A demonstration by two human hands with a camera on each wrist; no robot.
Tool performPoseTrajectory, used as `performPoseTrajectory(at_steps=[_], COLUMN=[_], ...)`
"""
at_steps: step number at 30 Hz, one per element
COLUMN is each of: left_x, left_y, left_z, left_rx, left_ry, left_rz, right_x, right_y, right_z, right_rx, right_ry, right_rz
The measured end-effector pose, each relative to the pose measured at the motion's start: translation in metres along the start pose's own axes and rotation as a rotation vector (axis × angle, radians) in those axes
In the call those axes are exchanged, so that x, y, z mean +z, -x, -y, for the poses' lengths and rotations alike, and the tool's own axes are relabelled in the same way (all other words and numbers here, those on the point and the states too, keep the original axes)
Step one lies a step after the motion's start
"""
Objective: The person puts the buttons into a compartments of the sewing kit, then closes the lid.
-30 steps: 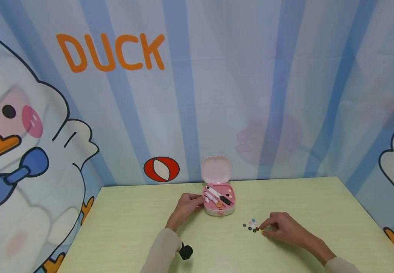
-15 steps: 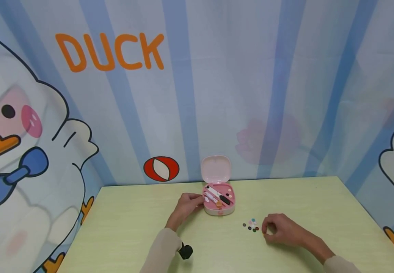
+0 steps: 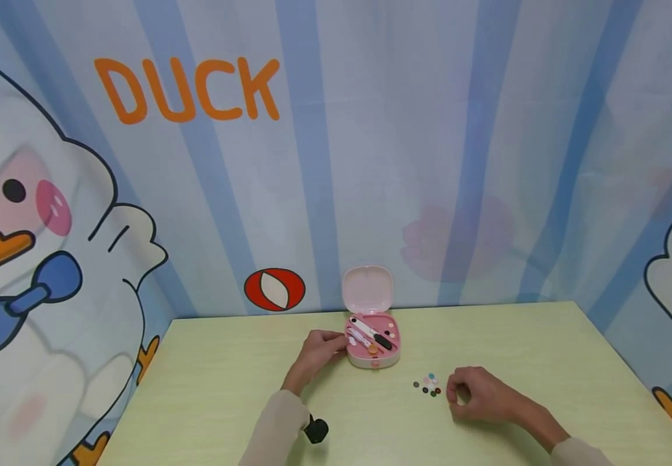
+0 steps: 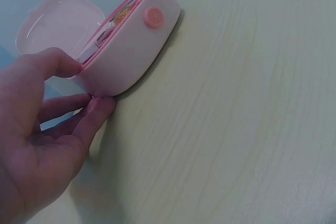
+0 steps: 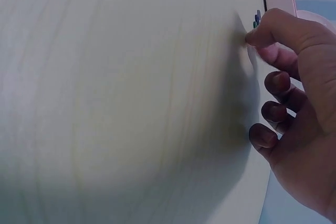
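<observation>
My left hand (image 3: pixel 319 353) grips the left side of an open pink sewing box (image 3: pixel 375 364), thumb on its rim and fingers low against its wall, as the left wrist view shows. Inside lie a white tool with a black end (image 3: pixel 383 341), smaller white pieces and a few buttons. To the right, my right hand (image 3: pixel 483 393) has thumb and index finger pressed together at the table, pinching a small yellow button that the fingertips now hide. A cluster of small coloured buttons (image 3: pixel 431 383) lies just left of those fingertips.
The raised lid (image 3: pixel 367 289) of the box stands by the striped curtain (image 3: pixel 359 162) at the table's back edge. A black wrist device (image 3: pixel 316 429) sticks out from the left sleeve. The pale wooden table (image 3: pixel 225 388) extends around both hands.
My right hand has drawn slightly right and down, away from the button cluster. The yellow button at its fingertips, visible earlier, is out of sight. The left hand keeps its hold on the box.
</observation>
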State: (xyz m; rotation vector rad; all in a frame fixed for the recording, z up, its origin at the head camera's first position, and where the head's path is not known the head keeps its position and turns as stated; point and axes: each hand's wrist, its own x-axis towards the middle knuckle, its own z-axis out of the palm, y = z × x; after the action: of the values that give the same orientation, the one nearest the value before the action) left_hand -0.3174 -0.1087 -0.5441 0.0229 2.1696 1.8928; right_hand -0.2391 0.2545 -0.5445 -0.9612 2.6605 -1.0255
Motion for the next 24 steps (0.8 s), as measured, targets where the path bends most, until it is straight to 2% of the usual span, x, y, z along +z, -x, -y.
performPoseTrajectory(at_steps=[4,11,24], left_x=[0.0002,-0.0001,0.0], left_y=[-0.0005,-0.0005,-0.0008], left_z=[0.0003,0.0004,0.0011], left_rx=[0.004,0.004,0.006], left_ry=[-0.001,0.0,0.003], left_rz=[0.002,-0.001,0.003], right_x=[0.0003,-0.0022,-0.0058], right_y=[0.0002,-0.0002,-0.0057], right_z=[-0.0009,0.0002,0.0001], right_rx=[-0.03,-0.032,-0.082], right_ry=[0.025,0.061,0.059], right_rz=[-0.008,-0.039,-0.063])
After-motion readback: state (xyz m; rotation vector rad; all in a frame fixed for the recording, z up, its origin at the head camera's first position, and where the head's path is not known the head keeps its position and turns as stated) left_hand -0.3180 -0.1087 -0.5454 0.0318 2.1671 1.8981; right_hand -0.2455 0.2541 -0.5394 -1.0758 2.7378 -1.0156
